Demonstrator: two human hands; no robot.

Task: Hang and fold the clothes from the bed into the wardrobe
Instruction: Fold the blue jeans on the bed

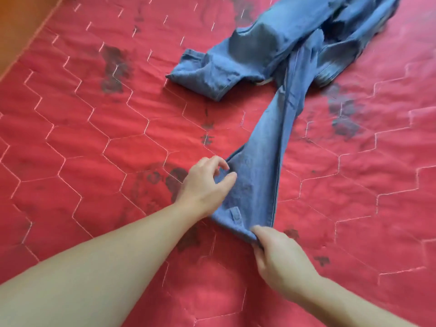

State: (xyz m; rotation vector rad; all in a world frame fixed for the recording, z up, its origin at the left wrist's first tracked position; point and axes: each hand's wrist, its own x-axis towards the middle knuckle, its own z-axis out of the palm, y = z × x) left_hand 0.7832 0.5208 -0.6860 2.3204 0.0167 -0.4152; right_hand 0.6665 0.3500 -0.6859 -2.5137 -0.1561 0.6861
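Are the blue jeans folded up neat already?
No, the jeans lie crumpled on the red quilt, one leg stretched toward the right hand pinching its hem.

We see a red quilted bedspread (94, 142) stitched in pale pink hexagon lines, with dark grey-black smudged floral prints scattered over it. On it lie mid-blue denim jeans (266, 142), with faded lighter patches. An orange-brown strip (16, 22) fills the top-left corner.
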